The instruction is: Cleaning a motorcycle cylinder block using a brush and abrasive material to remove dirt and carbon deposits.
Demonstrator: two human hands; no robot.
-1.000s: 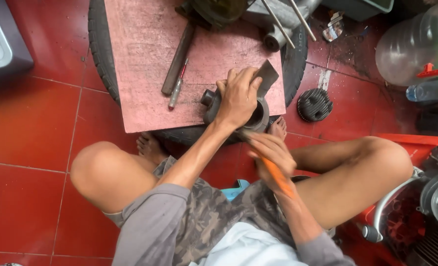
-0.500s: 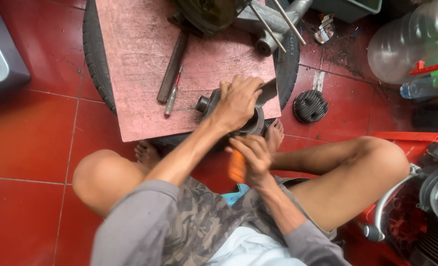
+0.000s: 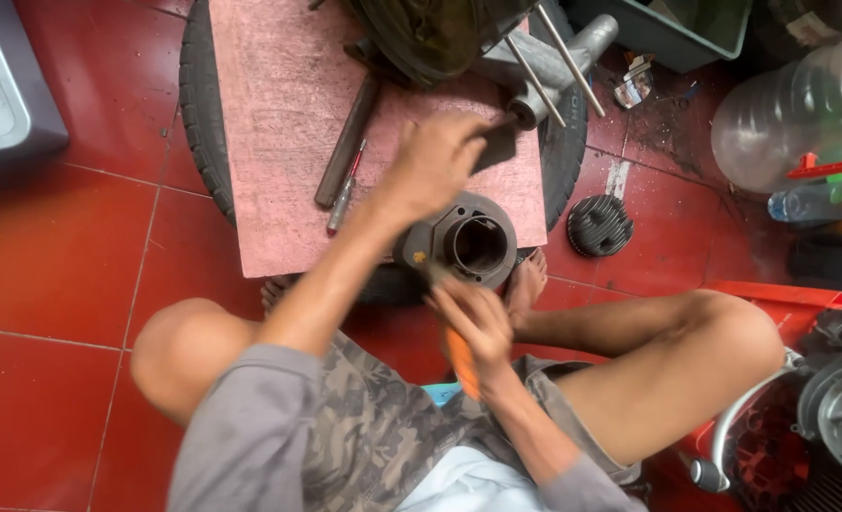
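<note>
A dark metal engine cylinder (image 3: 468,248) with a round bore stands at the near edge of a pink board (image 3: 269,114) laid over a tyre (image 3: 198,95). My left hand (image 3: 437,163) hovers over the board just beyond the cylinder, its fingers closed on a small dark flat piece (image 3: 498,145). My right hand (image 3: 475,320) is just in front of the cylinder and grips an orange-handled tool (image 3: 461,363) whose tip points at the cylinder's near side. I sit cross-legged on the floor, with a bare foot (image 3: 527,284) beside the cylinder.
A dark metal bar (image 3: 347,142) and a screwdriver (image 3: 343,194) lie on the board. A large engine part with metal rods (image 3: 534,57) sits at the board's far end. A finned cylinder head (image 3: 599,226) lies on the red tiled floor, with clear plastic bottles (image 3: 790,114) far right.
My left hand has lifted off the cylinder and moved away over the board with the dark flat piece, uncovering the bore. My right hand stays at the cylinder's near side.
</note>
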